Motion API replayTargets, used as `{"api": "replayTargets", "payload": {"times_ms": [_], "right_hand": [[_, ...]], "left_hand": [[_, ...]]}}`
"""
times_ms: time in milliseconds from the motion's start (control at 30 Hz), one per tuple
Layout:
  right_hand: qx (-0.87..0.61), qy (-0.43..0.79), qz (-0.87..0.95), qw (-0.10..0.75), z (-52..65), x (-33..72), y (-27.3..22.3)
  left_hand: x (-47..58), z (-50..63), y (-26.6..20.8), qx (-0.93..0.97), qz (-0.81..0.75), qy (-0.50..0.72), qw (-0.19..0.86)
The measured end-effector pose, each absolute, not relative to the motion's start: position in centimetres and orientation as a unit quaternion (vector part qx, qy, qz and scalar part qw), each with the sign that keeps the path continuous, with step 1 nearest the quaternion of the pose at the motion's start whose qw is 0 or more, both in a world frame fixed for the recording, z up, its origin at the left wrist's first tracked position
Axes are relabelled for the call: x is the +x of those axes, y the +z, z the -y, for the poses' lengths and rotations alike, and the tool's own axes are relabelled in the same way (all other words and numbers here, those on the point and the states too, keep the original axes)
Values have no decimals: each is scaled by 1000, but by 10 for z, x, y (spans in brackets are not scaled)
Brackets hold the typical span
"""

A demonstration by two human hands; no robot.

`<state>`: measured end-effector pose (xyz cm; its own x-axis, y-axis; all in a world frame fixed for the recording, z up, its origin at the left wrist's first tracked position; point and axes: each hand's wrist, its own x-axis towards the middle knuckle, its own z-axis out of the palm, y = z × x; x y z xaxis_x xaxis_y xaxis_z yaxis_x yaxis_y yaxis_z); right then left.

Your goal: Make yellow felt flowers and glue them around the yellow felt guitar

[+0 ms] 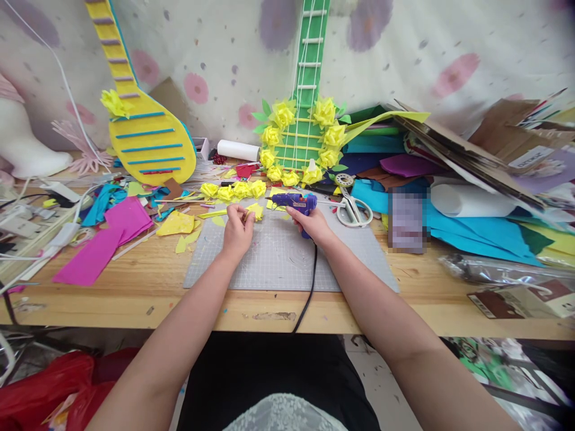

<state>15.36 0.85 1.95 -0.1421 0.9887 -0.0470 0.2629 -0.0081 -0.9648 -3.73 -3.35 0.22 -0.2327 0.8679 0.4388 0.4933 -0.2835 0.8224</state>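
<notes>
Over the grey cutting mat [269,272], my left hand [238,230] is closed on a small yellow paper flower [256,212]. My right hand [309,222] grips a purple glue gun [294,202], its nozzle aimed left toward the flower; its black cord [309,293] drops over the table edge. Just behind lies a row of finished yellow paper flowers [233,191]. A green paper guitar [302,129] ringed with yellow flowers and leaves leans against the wall behind. White-handled scissors [354,212] lie on the mat's right rear corner.
A yellow paper instrument [153,143] leans at the back left. Magenta paper [103,245], yellow scraps [176,222] and a power strip [27,239] lie on the left. Blue sheets [471,230], a white roll [469,197] and stacked cardboard [471,161] crowd the right.
</notes>
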Motion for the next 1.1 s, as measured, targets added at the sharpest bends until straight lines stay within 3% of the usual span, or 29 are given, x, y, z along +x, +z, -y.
{"api": "replayTargets", "payload": {"times_ms": [167,300,700,833,1100], "right_hand": [[-538,474,567,405,-15,155,11],[-540,470,569,405,-16,156,8],[-518,502,550,421,-10,155,21],[-519,505,545,423,-10,156,21],[-519,511,536,427,-13,155,18]], "left_hand": [[-35,29,0,511,-533,588,331],[-38,29,7,481,-509,596,392],[-65,30,39,449,-497,605,431],[-73,27,61,466,-538,546,442],[-77,9,89,593,-616,414,311]]}}
